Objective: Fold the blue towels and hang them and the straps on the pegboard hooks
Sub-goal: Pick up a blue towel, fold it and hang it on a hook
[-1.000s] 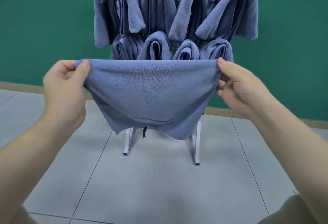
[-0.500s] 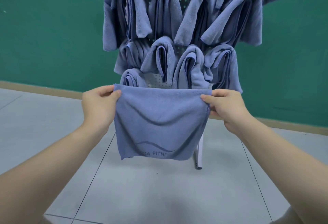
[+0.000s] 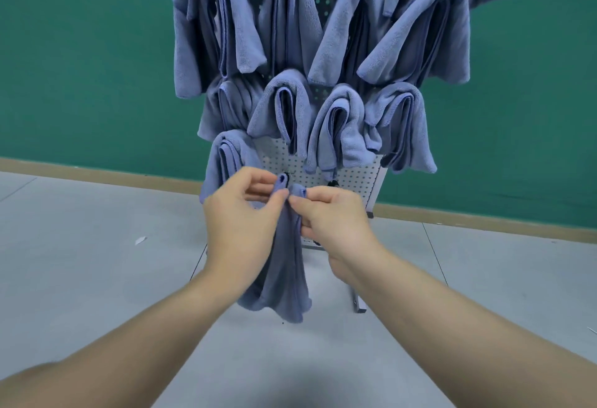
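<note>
From the head camera, both hands met in front of the lower part of the white pegboard. The left hand pinched the top edge of a folded blue towel between thumb and forefinger, its grip clenched on the cloth. The right hand pinched the same top edge just beside it, thumb and forefinger grasping the fabric, the 2 sets of fingertips almost touching. The towel was gathered narrow at the top and hung straight down between the wrists, its lower end loose above the grey tiled floor. The bunched top of the towel sat right at a dark hook on the pegboard; whether it had caught on the hook could not be told. A second dark hook showed bare just to the right.

Above the hands, many hung blue towels were draped in rows over the upper pegboard, covering most of it, with another folded one hanging at the lower left, just behind the left hand. The pegboard stood on a metal leg on the floor, in front of a green wall with a tan baseboard. A small white scrap lay on the floor to the left.
</note>
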Demonstrator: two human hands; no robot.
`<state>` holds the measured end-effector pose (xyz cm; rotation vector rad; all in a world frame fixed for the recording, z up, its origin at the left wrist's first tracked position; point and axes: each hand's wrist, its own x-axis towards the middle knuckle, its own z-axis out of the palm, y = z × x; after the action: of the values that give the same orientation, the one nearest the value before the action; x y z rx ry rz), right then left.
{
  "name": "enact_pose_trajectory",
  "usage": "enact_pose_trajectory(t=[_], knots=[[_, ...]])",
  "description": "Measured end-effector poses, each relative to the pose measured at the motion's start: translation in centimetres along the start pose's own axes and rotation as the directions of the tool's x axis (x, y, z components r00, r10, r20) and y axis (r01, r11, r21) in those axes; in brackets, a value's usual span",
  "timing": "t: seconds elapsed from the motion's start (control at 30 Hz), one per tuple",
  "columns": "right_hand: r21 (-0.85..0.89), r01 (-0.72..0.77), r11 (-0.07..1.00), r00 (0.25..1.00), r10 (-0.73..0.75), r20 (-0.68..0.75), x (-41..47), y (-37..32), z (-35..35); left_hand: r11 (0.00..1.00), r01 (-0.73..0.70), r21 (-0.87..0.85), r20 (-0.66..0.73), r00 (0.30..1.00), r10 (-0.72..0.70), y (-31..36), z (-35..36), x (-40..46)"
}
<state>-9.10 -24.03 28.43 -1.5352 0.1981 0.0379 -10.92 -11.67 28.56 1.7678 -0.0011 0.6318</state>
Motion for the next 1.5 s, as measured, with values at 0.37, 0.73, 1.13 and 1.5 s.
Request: enact_pose_trajectory(t=[0.37, 0.73, 1.13, 1.5], knots=[[0.03, 0.087, 0.996, 0.996, -0.087, 0.01, -0.1, -1.3, 0.0, 0.99, 0.074, -0.116, 0.143, 0.988, -0.057, 0.4, -0.1, -0.6], [-0.061, 0.187, 0.981, 0.976, -0.178, 0.128, 0.0, -3.2, -1.9, 0.998, -0.035, -0.053, 0.359, 0.932, 0.052, -0.2, -2.9, 2.8], [-0.176, 0.273, 0.946, 0.902, -0.188, 0.388, -0.2, -4.6, -5.0, 0.919, -0.235, 0.316, 0.781, 0.615, -0.112, -1.7, -5.4, 4.0], [-0.158, 0.084, 0.984, 0.969, -0.044, 0.242, 0.8, -3.9, -7.9, 0.976, -0.134, 0.169, 0.633, 0.774, -0.004, -2.0, -6.0, 5.5]])
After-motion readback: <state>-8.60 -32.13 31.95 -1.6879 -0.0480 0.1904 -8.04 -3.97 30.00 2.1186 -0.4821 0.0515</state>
